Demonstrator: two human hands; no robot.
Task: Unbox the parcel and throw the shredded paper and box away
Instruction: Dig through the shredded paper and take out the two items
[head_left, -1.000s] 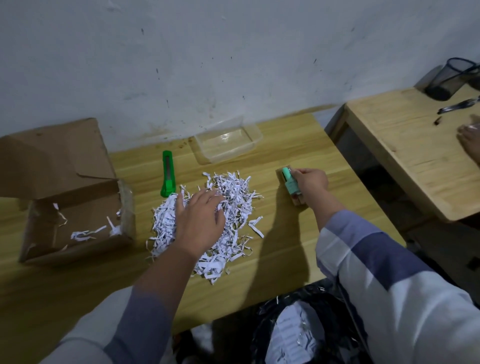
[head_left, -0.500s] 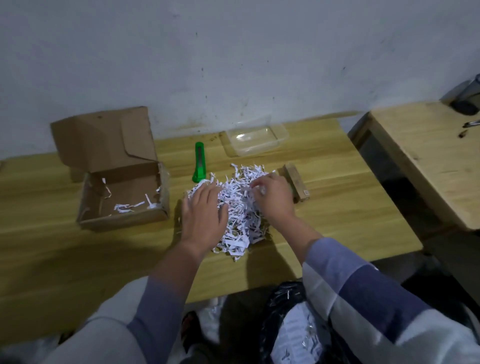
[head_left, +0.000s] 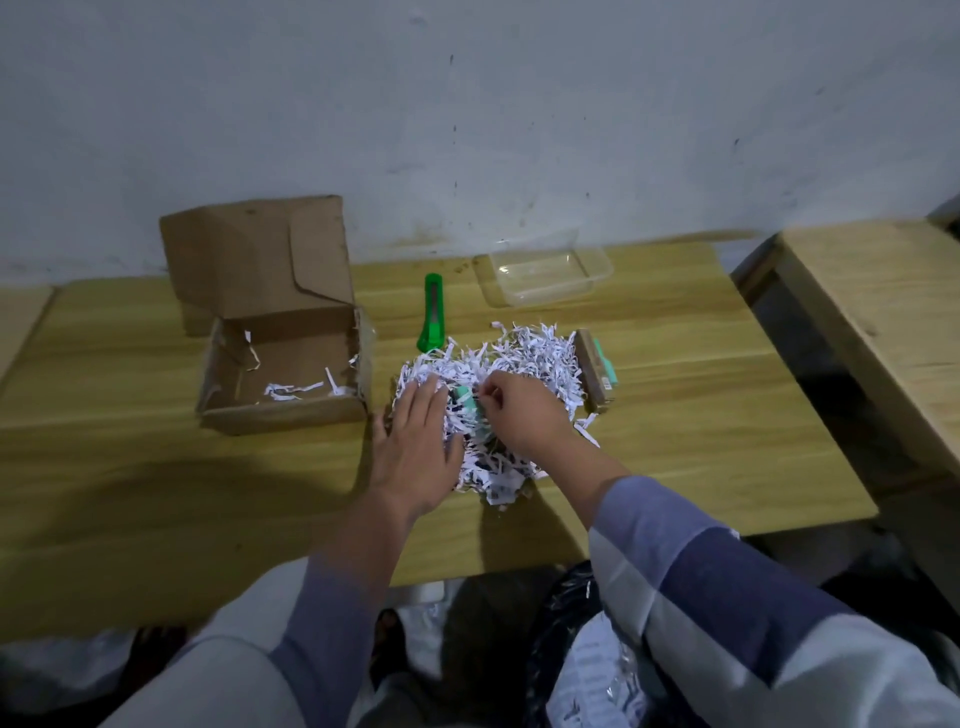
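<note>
Table: we've got a long light wooden table (head_left: 675, 441) pushed up against a scuffed white wall (head_left: 467, 104), and everything sits on it.
Box: the brown cardboard parcel box (head_left: 283, 374) is on the left side with its lid flap standing up, and only a few stray white strips lie inside.
Paper: the pile of white shredded paper (head_left: 519, 358) is heaped mid-table, just right of the box and touching our hands.
Bag: a black plastic bag (head_left: 566, 613) with some white paper in it hangs below the near table edge, by our right sleeve.
Tub: a clear rectangular plastic container (head_left: 545, 273) sits at the back near the wall, well apart from the pile.
Left hand: our left hand (head_left: 415, 452) lies flat on the left edge of the pile, fingers straight and close together, gripping nothing.
Right hand: our right hand (head_left: 519, 410) has its fingers curled, pinching a small teal item (head_left: 465, 400) half buried in the shreds; can't tell what it is.
Knife: a green utility knife (head_left: 432, 312) lies behind the pile.
Small box: a narrow brown carton with a teal item behind it (head_left: 592, 366) rests against the pile's right edge.
</note>
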